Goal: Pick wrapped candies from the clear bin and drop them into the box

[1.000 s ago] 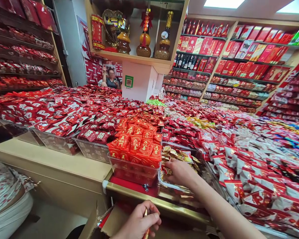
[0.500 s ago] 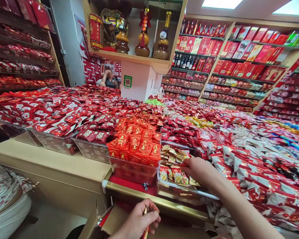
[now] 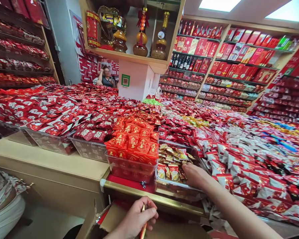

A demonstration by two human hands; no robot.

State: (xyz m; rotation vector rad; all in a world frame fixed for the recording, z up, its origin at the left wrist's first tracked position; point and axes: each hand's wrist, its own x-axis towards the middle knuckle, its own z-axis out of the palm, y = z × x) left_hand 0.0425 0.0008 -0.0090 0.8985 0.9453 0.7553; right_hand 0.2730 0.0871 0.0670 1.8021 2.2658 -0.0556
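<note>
My right hand [image 3: 194, 175] reaches into a clear plastic bin [image 3: 179, 191] of gold and red wrapped candies [image 3: 171, 158]. It rests palm down on the candies at the bin's right side; its fingers are curled and I cannot see what they hold. My left hand [image 3: 139, 219] is low in front of the counter, closed round a thin red-and-gold stick-like object [image 3: 143, 229], above an open cardboard box [image 3: 107, 221]. Just left of the candy bin stands a clear bin [image 3: 131, 169] heaped with small orange-red packets [image 3: 134, 142].
Bins of red wrapped sweets [image 3: 64, 113] cover the counter, white-and-red packets [image 3: 251, 166] to the right. Shelves of red boxes [image 3: 229, 63] line the back. A pillar shelf holds gourd bottles [image 3: 141, 36]. A seated person [image 3: 105, 77] is far back; another person's clothing [image 3: 2, 202] is at lower left.
My right hand slid from the bin's near left part to its right side, uncovering candies near the front. The view shifted slightly. My left hand stayed put.
</note>
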